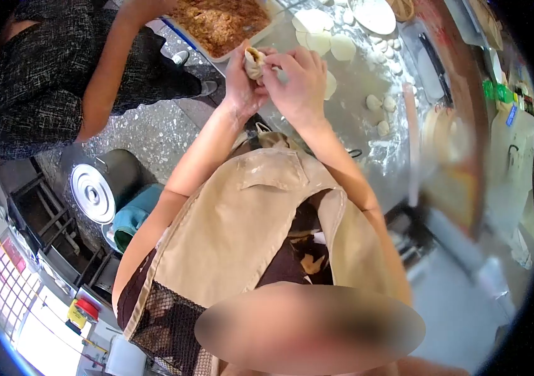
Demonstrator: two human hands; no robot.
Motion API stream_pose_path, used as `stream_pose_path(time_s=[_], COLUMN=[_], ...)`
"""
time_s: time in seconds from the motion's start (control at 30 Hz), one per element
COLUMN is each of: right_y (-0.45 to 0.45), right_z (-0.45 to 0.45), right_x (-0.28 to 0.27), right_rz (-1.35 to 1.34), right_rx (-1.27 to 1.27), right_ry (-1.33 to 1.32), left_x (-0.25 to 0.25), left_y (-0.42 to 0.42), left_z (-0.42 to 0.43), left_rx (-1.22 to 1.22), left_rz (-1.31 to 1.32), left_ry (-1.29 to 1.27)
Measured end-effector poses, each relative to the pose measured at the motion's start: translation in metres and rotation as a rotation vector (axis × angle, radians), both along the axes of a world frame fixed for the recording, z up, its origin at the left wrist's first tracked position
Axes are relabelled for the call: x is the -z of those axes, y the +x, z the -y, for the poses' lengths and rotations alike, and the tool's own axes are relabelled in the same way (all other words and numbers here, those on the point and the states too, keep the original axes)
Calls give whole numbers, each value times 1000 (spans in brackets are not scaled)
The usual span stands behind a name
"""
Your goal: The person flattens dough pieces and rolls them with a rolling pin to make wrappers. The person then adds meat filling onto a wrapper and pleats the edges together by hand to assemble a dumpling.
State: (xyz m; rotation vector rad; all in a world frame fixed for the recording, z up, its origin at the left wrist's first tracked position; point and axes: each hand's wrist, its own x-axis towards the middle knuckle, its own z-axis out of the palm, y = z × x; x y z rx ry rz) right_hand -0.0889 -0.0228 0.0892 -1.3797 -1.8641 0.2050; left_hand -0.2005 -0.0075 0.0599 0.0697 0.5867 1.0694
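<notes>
My left hand [242, 83] cups a partly pleated dough bun [254, 62], its top open with brown filling showing inside. The fingers of my right hand [301, 84] pinch the bun's right edge. Just beyond my hands is a tray of minced filling [217, 28] with an orange-brown colour. Flat round dough wrappers [343, 47] lie on the floured table [348, 81], some overlapping and one partly hidden behind my right hand.
Small dough pieces [373, 102] and a white plate [372, 15] are on the table's right side. Another person [35, 81] stands at the left, an arm near the tray. A lidded metal pot [93, 193] stands on the floor at lower left.
</notes>
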Motion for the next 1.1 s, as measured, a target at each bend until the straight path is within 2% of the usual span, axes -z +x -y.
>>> stream_pose_path(time_s=[0.17, 0.23, 0.4, 0.57, 0.73, 0.8, 0.83, 0.87, 0.93, 1.0, 1.1], right_y=[12, 17, 29, 32, 35, 27, 19, 23, 33, 39, 42], right_z=[0, 1, 5, 10, 16, 28, 33, 30, 27, 27, 24], right_x=[-1, -7, -4, -10, -5, -10, -19, -16, -9, -5, 1], right_rz=[-14, -52, -114, -161, -181, -539, -991, -985, -287, -223, -82], right_rx=[-5, -122, -153, -134, -122, 50, 69, 77, 25, 43, 14], right_ry=[100, 227, 221, 212, 184, -110, -467, -467, 20, 15, 62], left_x=[-9, -8, -13, -22, -21, -39, -26, -19, -14, -21, -15], left_y=[15, 11, 7, 11, 12, 29, 32, 32, 28, 24, 20], left_z=[4, 6, 8, 8, 10, 21, 23, 21, 20, 18, 13], left_rx=[21, 126, 310, 383, 479, 257, 194, 200, 227, 318, 365], left_rz=[-60, -37, 25, -92, -41, -201, -131, -124, -36, -216, -155], left_ry=[-14, -32, 59, -39, -11, -73, -79, -81, 12, 49, 34])
